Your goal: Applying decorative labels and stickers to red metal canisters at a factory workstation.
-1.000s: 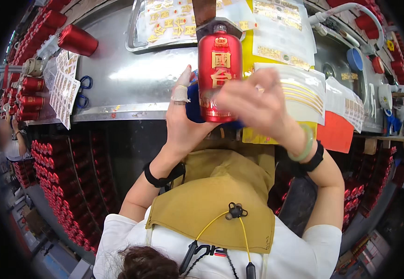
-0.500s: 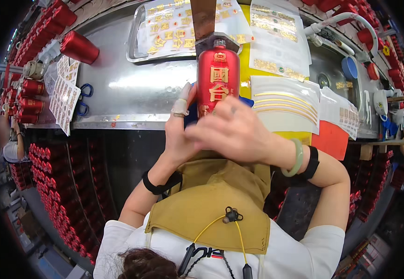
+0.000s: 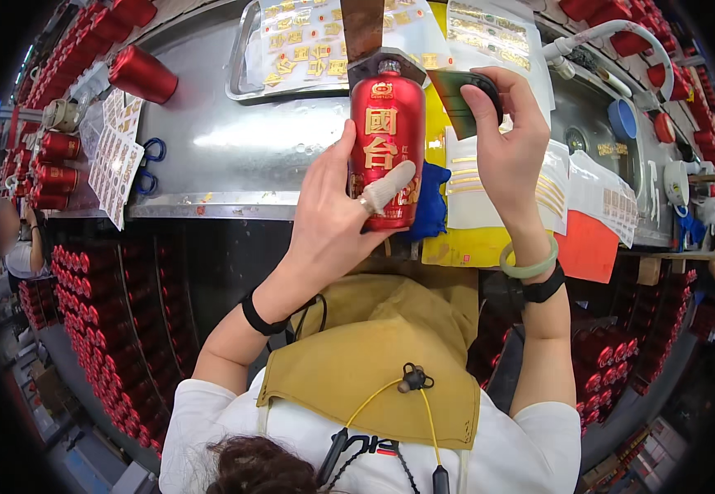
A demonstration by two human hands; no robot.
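Observation:
A red bottle with raised gold characters lies on its back at the table's near edge, its neck by a dark holder. My left hand grips its lower part, the thumb, in a white finger cover, pressed across the front and the fingers along the left side. To the right, my right hand is raised over the sheets, pinching the black handle of a green-bladed scraper. The blade stands apart from the bottle. A crumpled blue cloth sits against the bottle's right side.
A metal tray with sheets of gold stickers lies at the back. Further sticker sheets cover a yellow board on the right. Blue scissors and another red bottle are at left. A white hose arches over the sink.
My right hand has left the bottle's front, rising to the right, and now shows the scraper. My left thumb has come over the bottle's lower front.

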